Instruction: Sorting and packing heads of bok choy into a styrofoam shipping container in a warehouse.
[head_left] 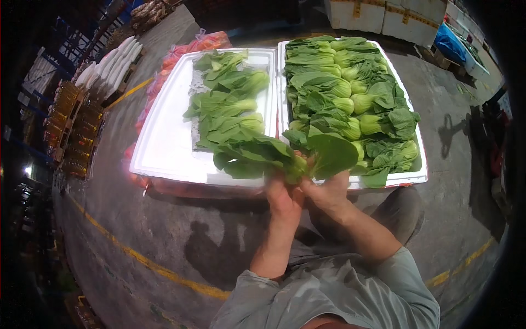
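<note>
In front of me, between two white foam boxes, I hold a head of bok choy (pixel 257 155), its leaves pointing left. My left hand (pixel 282 194) is closed around its pale base. At the same base, my right hand (pixel 330 192) grips a broad bok choy leaf (pixel 333 153) that sticks out to the right; its fingertips are partly hidden. The left foam box (pixel 159 137) has a single column of bok choy (pixel 230 107) lying on greyish paper. Bok choy in two columns (pixel 339 82) fills the right foam box (pixel 408 180), bases facing inward.
Orange-red mesh sacks (pixel 205 41) lie under and behind the left box. White foam boxes (pixel 383 22) are stacked at the back. Far left stand white sacks (pixel 112 63) and pallets of yellow bottles (pixel 79 126). Yellow lines (pixel 159 268) mark the concrete floor.
</note>
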Action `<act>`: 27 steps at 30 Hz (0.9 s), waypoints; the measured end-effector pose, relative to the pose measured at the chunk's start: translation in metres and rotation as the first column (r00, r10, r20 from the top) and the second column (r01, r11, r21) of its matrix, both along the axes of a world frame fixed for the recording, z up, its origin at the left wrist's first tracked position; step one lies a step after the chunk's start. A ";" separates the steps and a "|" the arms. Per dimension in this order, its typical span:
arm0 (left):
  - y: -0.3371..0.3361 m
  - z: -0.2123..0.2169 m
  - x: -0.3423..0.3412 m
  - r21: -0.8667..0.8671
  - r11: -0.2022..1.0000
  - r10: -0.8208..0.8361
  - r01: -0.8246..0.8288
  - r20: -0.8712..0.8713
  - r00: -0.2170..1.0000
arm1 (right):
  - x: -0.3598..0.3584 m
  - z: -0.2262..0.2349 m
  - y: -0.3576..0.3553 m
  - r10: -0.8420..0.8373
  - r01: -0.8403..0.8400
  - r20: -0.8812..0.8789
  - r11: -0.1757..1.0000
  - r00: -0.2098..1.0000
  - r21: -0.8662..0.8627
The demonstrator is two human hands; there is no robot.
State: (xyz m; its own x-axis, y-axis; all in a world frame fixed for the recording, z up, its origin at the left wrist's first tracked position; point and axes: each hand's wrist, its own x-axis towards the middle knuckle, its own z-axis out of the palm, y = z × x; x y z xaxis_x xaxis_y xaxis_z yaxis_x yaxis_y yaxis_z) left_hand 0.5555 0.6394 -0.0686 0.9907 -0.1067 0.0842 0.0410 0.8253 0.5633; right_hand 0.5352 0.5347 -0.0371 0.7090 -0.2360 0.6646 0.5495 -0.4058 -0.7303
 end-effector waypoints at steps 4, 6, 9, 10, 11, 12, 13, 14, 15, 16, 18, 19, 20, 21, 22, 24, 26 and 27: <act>0.011 0.005 -0.005 -0.089 0.995 -0.048 0.036 -0.128 0.991 | 0.000 -0.002 0.010 0.133 -0.115 -0.089 0.977 0.987 0.178; 0.015 0.003 -0.005 -0.232 0.969 -0.098 0.081 -0.064 0.993 | -0.002 -0.005 0.015 0.194 -0.154 -0.111 0.943 0.975 0.296; 0.019 -0.002 0.000 -0.179 0.982 -0.076 0.063 -0.067 0.995 | -0.001 -0.001 0.013 0.246 -0.186 -0.154 0.928 0.957 0.323; 0.020 0.000 0.001 -0.173 0.984 -0.060 0.049 -0.058 0.997 | 0.001 0.004 0.011 0.235 -0.189 -0.184 0.953 0.954 0.237; 0.021 0.004 0.000 -0.025 1.000 0.007 -0.005 0.085 0.996 | 0.006 0.010 0.014 0.130 -0.120 -0.146 0.990 0.981 0.078; 0.023 0.004 -0.001 -0.026 1.000 0.002 0.000 0.082 0.997 | 0.005 0.020 0.011 0.187 -0.181 -0.166 0.982 0.968 0.052; 0.024 0.002 0.000 0.002 1.000 -0.004 0.004 0.128 0.992 | 0.008 0.018 0.010 0.207 -0.208 -0.160 0.978 0.965 0.012; 0.024 0.000 0.001 0.029 1.000 -0.011 0.006 0.174 0.985 | 0.010 0.019 0.008 0.227 -0.234 -0.155 0.972 0.961 -0.027; 0.027 -0.006 -0.001 0.140 0.990 0.019 -0.036 0.125 0.992 | 0.007 0.023 0.003 0.126 -0.165 -0.137 0.932 0.983 -0.322; 0.025 0.000 -0.008 0.247 0.966 0.043 -0.073 0.126 0.991 | 0.005 0.023 0.007 0.101 -0.150 -0.144 0.909 0.984 -0.390; 0.016 0.007 -0.011 0.219 0.972 0.108 -0.089 -0.076 0.991 | 0.003 0.023 0.006 0.132 -0.168 -0.112 0.882 0.985 -0.441; 0.017 0.009 -0.013 0.234 0.968 0.104 -0.096 -0.021 0.994 | 0.002 0.024 0.009 0.135 -0.169 -0.107 0.882 0.985 -0.440; 0.017 0.013 -0.017 0.236 0.967 0.108 -0.101 -0.017 0.994 | -0.001 0.025 0.013 0.133 -0.156 -0.084 0.903 0.988 -0.400; 0.017 0.017 -0.022 0.219 0.969 0.125 -0.119 -0.014 0.992 | -0.002 0.026 0.017 0.131 -0.145 -0.062 0.922 0.989 -0.359; 0.015 0.019 -0.025 0.197 0.972 0.135 -0.129 -0.020 0.991 | -0.001 0.023 0.018 0.131 -0.146 -0.067 0.921 0.989 -0.360; 0.015 0.015 -0.023 0.238 0.960 0.161 -0.151 -0.023 0.987 | 0.002 0.015 0.021 0.116 -0.114 -0.005 0.966 0.993 -0.233; 0.021 0.017 -0.017 0.286 0.941 0.198 -0.181 -0.029 0.980 | 0.007 0.005 0.019 0.107 -0.099 0.041 0.984 0.993 -0.149; 0.029 0.021 -0.007 0.032 0.977 0.213 -0.210 -0.124 0.969 | 0.009 -0.001 0.016 0.086 -0.080 0.092 0.995 0.992 -0.064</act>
